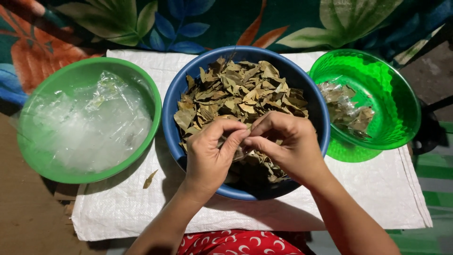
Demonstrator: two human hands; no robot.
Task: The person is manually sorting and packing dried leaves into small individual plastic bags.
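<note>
Three bowls sit in a row on a white woven sack (377, 189) that I see spread over the floor. Over the middle one, a blue bowl (172, 127) heaped with dried brown leaves (245, 89), my left hand (210, 158) and right hand (288, 141) meet at the near side. Both sets of fingertips are pinched together on one leaf (239, 154) held between them, just above the pile; little of that leaf shows past the fingers. To the left stands a green bowl (56, 85) full of clear plastic bags (89, 127). To the right, a translucent green bowl (401, 108) holds a few leaves packed in clear plastic (347, 108), and it touches the blue bowl's rim. One stray leaf (150, 179) lies on the sack near the left bowl. Floral cloth (198, 23) fills the far side.
</note>
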